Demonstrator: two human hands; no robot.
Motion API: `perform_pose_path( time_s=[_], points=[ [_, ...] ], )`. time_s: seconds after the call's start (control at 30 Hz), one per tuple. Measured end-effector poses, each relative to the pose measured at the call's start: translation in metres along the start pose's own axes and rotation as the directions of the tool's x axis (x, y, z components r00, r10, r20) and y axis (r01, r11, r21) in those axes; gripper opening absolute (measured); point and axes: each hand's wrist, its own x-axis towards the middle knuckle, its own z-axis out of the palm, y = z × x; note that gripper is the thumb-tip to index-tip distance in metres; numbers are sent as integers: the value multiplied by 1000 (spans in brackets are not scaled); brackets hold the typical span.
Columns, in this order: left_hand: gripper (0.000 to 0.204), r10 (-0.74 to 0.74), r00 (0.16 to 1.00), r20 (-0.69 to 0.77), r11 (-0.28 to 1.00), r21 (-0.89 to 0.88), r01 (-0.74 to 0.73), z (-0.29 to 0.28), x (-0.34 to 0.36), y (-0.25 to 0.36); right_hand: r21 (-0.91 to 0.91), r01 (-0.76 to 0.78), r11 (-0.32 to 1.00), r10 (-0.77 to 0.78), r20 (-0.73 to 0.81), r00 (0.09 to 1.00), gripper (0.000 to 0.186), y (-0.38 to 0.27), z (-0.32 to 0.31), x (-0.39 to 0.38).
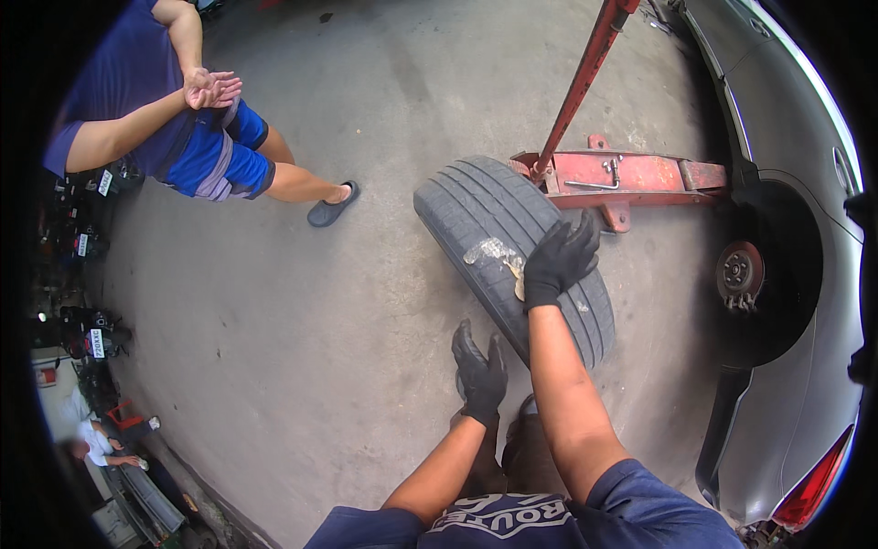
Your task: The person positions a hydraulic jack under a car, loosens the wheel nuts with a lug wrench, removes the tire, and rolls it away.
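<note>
A black car tire (pixel 498 215) stands upright on its tread in front of me, tilted across my view. My right hand (pixel 562 258), in a black glove, rests over the top of the tread with its fingers spread. Just beside it, a shiny crumpled clear patch (pixel 489 249) and a yellowish scrap (pixel 517 276) stick to the rubber. My left hand (pixel 481 371), gloved in black too, hovers near the tire's closer side, thumb and fingers apart and nothing in it. The side of the tire facing me is mostly hidden.
Beyond the tire, a red floor jack (pixel 631 174) with a long upright handle (pixel 585 82) reaches under a grey car (pixel 805 384). A wrench (pixel 593 185) lies on it. The bare wheel hub (pixel 739 273) is exposed. At left stands another person (pixel 197 137); motorcycles (pixel 91 334) line the far left.
</note>
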Motion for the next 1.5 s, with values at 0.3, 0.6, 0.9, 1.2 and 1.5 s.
perform_pose_path(
  time_s=[0.3, 0.6, 0.9, 1.2, 1.5],
  points=[
    [120, -70, 971, 229, 942, 336, -11, -22, 147, 29, 263, 254, 931, -365, 623, 692, 50, 110, 60, 86],
    [128, -74, 932, 354, 918, 390, -75, -88, 462, 109, 52, 49, 997, -66, 410, 910, 44, 1, 174, 40],
    [96, 135, 885, 446, 991, -57, -123, -94, 625, 109, -242, -249, 938, 263, 26, 964, 51, -251, 307, 102],
    [109, 147, 775, 614, 911, 221, -348, -131, 653, 62, 61, -96, 994, 78, 253, 964, 53, -272, 430, 201],
    [112, 127, 598, 791, 794, 280, -539, -56, 891, 210, 41, -429, 902, 366, 452, 814, 93, -232, 444, 151]
  ],
)
